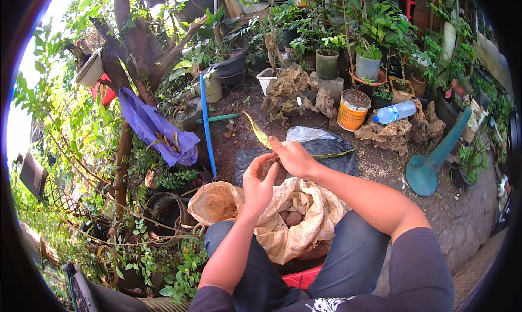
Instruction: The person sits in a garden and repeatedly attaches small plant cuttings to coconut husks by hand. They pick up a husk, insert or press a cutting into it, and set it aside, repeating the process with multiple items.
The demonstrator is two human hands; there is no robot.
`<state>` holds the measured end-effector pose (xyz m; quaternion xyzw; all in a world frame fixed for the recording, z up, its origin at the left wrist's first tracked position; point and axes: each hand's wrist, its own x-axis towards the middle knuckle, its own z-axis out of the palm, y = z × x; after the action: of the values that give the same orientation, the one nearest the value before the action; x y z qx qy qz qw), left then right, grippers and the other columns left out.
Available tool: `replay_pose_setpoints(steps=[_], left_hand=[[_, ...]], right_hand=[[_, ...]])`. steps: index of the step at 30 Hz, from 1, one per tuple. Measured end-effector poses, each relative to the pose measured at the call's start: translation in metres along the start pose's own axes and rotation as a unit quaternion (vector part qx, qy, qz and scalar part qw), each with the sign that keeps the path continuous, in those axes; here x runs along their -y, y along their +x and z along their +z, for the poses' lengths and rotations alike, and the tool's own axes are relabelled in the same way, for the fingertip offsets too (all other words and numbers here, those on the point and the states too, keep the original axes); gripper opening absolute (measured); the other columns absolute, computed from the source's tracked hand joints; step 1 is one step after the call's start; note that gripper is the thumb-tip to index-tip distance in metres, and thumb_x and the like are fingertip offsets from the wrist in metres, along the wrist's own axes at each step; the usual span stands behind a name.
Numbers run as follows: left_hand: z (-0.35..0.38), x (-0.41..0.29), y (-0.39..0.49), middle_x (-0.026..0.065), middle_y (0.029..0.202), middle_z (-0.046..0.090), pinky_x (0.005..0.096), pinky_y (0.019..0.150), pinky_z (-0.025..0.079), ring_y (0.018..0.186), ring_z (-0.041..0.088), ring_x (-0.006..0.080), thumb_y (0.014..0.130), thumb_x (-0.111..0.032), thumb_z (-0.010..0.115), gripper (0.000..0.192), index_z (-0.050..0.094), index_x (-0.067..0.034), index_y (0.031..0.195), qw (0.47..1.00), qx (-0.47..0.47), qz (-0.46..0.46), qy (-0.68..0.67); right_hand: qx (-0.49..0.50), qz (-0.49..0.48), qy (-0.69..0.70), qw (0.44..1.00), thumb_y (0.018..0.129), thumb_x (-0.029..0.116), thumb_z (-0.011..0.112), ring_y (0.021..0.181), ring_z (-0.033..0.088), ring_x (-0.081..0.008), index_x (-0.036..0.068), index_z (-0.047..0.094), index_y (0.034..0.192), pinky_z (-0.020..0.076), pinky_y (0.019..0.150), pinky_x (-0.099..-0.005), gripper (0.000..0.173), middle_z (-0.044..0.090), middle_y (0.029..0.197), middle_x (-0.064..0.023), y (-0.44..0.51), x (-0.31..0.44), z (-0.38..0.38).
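Observation:
My left hand [261, 181] has its fingers curled around a brownish thing, mostly hidden, near the centre of the view. Touching it from the right, my right hand [293, 157] pinches a long yellow-green leaf [257, 131] that sticks out to the upper left. A narrow strip trails from the right hand over a black plastic sheet [342, 155]. Below the hands, between my knees, a woven sack [326, 202] with a rolled-down rim holds several brown lumps [293, 218]. Left of it, a smaller open bag [195, 206] contains brown fibre [220, 204].
A purple plastic bag [157, 126] hangs on a tree at left, beside a blue pipe [207, 124]. Beyond the sheet are rough rocks [383, 133], a plastic bottle [394, 111], an orange bucket [353, 114] and potted plants. A green funnel-shaped object [422, 175] lies at right.

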<state>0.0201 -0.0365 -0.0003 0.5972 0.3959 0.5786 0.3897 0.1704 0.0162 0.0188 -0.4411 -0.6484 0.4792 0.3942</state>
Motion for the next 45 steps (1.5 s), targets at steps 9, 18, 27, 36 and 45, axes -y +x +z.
replay_pose_setpoints(steps=[9, 18, 27, 36, 45], left_hand=[[-0.01, 0.016, 0.004, 0.003, 0.092, 0.072, 0.0253, 0.076, 0.052, 0.084, 0.064, 0.0071, 0.098, -0.007, 0.067, 0.015, 0.069, 0.003, 0.108, 0.996, -0.08, -0.041, -0.001], [-0.008, 0.008, 0.004, -0.0007, 0.086, 0.069, 0.0223, 0.066, 0.048, 0.077, 0.06, 0.0035, 0.101, -0.01, 0.065, 0.013, 0.069, 0.001, 0.103, 0.992, -0.047, -0.085, -0.079], [-0.008, 0.008, 0.003, 0.0031, 0.09, 0.072, 0.0219, 0.066, 0.049, 0.076, 0.062, 0.0047, 0.099, -0.01, 0.068, 0.018, 0.071, 0.003, 0.11, 0.992, -0.046, -0.089, -0.075], [-0.014, 0.01, 0.004, 0.0025, 0.086, 0.071, 0.0222, 0.063, 0.048, 0.073, 0.06, 0.0041, 0.1, -0.01, 0.067, 0.014, 0.071, 0.003, 0.105, 0.99, -0.043, -0.102, -0.086], [-0.014, 0.005, -0.002, 0.0, 0.086, 0.068, 0.0223, 0.065, 0.048, 0.076, 0.058, 0.0039, 0.1, -0.008, 0.065, 0.014, 0.069, 0.002, 0.108, 0.994, 0.001, -0.065, -0.087]], right_hand=[[0.058, -0.032, 0.021, 0.998, 0.105, 0.057, 0.049, 0.065, 0.059, -0.0121, -0.001, 0.067, 0.097, 0.0482, 0.061, -0.0331, 0.061, 0.065, 0.075, -0.0018, 0.0, 0.001, 0.009], [-0.048, -0.043, -0.067, 0.996, 0.104, 0.062, 0.047, 0.061, 0.066, -0.0206, 0.002, 0.072, 0.077, 0.0499, 0.061, -0.0376, 0.07, 0.068, 0.063, -0.0077, -0.004, 0.003, 0.014], [-0.057, -0.065, -0.116, 0.99, 0.1, 0.067, 0.046, 0.068, 0.071, -0.0336, 0.003, 0.075, 0.078, 0.0526, 0.067, -0.0429, 0.074, 0.07, 0.066, -0.0159, -0.003, -0.001, 0.01], [-0.058, -0.08, -0.134, 0.986, 0.1, 0.063, 0.049, 0.072, 0.071, -0.0372, 0.001, 0.076, 0.081, 0.0529, 0.068, -0.0455, 0.07, 0.071, 0.07, -0.0189, -0.015, 0.02, 0.012], [-0.119, -0.108, -0.235, 0.959, 0.101, 0.06, 0.051, 0.071, 0.069, -0.0417, 0.0, 0.07, 0.078, 0.0513, 0.066, -0.0486, 0.066, 0.068, 0.069, -0.0217, -0.022, 0.022, 0.016]])
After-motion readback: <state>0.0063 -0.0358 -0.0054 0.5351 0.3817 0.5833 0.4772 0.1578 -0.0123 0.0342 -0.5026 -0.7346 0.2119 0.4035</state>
